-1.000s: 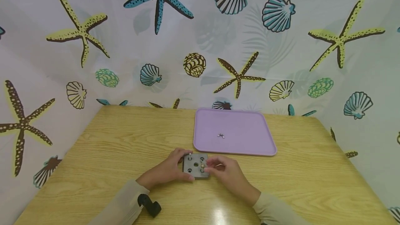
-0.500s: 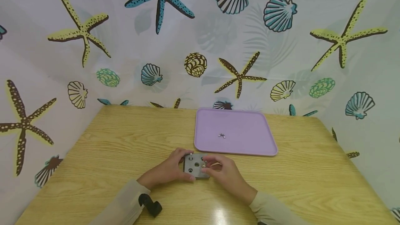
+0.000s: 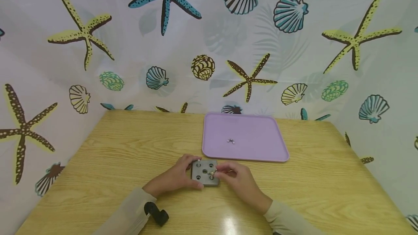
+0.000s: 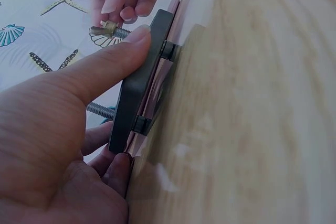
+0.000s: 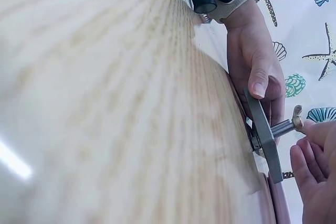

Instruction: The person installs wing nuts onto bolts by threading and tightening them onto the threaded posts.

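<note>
A square grey metal plate (image 3: 204,182) with several holes lies on the table, two threaded bolts standing up from it. My left hand (image 3: 177,177) grips its left side, thumb on the near edge and fingers at the far corner. A brass-coloured wing nut (image 5: 298,120) sits near the top of the right bolt (image 5: 282,128). My right hand (image 3: 240,182) has its thumb and fingertips at this nut, the other fingers curled. The left bolt (image 4: 101,110) bears no nut. Under the plate, dark bolt heads (image 4: 140,124) show in the left wrist view.
Behind the plate stands a shallow purple tray (image 3: 261,144) with another wing nut (image 3: 231,141) in it. The wooden table (image 3: 147,133) ends at a curtain (image 3: 183,42) printed with starfish and shells. A black wrist mount (image 3: 156,214) is on the left sleeve.
The right fingertips reached left over the wing nut, then drew back to the right, and the nut's wings stand at a different angle. The left hand and plate stay in place.
</note>
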A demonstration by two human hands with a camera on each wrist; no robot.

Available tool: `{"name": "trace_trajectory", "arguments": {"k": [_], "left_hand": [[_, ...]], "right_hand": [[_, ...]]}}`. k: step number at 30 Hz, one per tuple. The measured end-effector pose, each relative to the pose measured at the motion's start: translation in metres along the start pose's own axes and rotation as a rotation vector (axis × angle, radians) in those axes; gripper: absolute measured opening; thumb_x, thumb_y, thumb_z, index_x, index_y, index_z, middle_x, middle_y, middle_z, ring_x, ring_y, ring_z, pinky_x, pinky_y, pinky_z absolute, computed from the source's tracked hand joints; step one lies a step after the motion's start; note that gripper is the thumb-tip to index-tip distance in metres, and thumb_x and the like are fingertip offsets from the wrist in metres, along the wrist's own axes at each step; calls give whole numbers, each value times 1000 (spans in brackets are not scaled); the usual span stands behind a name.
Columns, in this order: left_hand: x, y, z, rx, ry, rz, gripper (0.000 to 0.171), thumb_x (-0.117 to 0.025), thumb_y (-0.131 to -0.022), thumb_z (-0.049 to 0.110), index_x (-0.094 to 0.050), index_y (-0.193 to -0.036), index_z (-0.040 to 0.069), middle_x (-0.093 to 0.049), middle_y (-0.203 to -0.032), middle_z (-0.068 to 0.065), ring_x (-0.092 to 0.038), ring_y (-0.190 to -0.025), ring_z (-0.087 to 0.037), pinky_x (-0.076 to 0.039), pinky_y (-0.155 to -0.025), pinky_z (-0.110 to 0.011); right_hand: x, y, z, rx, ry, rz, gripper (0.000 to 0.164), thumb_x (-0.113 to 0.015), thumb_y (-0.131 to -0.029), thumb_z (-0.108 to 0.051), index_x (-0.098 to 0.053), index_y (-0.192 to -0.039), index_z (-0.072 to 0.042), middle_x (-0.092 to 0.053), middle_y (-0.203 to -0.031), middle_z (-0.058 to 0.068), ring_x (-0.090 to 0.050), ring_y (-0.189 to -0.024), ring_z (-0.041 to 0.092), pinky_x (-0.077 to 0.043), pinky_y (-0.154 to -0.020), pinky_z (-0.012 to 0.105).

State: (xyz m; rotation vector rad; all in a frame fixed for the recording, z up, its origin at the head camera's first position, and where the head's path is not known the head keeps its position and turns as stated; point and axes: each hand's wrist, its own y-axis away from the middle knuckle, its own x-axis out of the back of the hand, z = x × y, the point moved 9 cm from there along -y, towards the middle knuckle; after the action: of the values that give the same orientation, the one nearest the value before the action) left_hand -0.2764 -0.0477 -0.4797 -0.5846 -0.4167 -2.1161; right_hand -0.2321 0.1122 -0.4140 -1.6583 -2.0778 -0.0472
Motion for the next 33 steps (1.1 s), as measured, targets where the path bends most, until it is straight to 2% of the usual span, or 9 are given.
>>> {"name": "trace_trajectory", "arguments": {"k": [5, 11, 18, 25, 29, 33], "left_hand": [[0, 0, 1, -6, 16, -4, 91, -80, -67, 47, -35, -141, 18, -35, -126, 1, -36, -119, -16, -30, -105, -37], [-1, 0, 1, -16, 29, -6, 91, -79, -68, 46, -35, -141, 17, -35, -125, 0, -36, -119, -16, -30, -105, -36], [-1, -1, -1, -4, 5, 2, 91, -80, -67, 49, -35, -141, 20, -35, -128, 0, -36, -118, -16, -31, -103, -37], [-1, 0, -1, -4, 11, -5, 91, -79, -67, 48, -35, -141, 19, -35, -126, 1, -36, -114, -16, -32, -101, -39], [-1, 0, 0, -3, 1, -3, 91, -79, -67, 49, -35, -141, 19, -35, -127, 0, -36, -115, -16, -32, -102, -39], [0, -1, -1, 6, -14, 4, 92, -80, -65, 51, -36, -140, 21, -34, -129, 0, -36, -116, -16, -32, -102, -39]], "right_hand": [[-1, 2, 0, -14, -23, -16, 12, -67, -83, -4, -67, -94, 1, -68, -94, 9, -65, -88, 22, -52, -80, 28], [-4, 4, 1, -16, -44, -30, 11, -67, -83, -3, -68, -93, 2, -68, -93, 9, -64, -89, 21, -52, -80, 29], [-3, 3, 1, -13, -66, 9, 26, -72, -79, -3, -63, -102, 5, -64, -96, 14, -62, -89, 28, -53, -77, 31], [-8, 1, -3, 37, -105, -5, 35, -71, -79, -1, -59, -109, 10, -61, -100, 21, -59, -91, 39, -53, -77, 32], [-10, 0, 0, 37, -102, 4, 35, -71, -79, -2, -59, -110, 10, -61, -97, 20, -59, -91, 37, -53, -77, 31], [-12, -1, 18, -10, -87, 15, 36, -74, -78, -7, -62, -109, 4, -62, -95, 13, -62, -88, 28, -54, -75, 28]]}}
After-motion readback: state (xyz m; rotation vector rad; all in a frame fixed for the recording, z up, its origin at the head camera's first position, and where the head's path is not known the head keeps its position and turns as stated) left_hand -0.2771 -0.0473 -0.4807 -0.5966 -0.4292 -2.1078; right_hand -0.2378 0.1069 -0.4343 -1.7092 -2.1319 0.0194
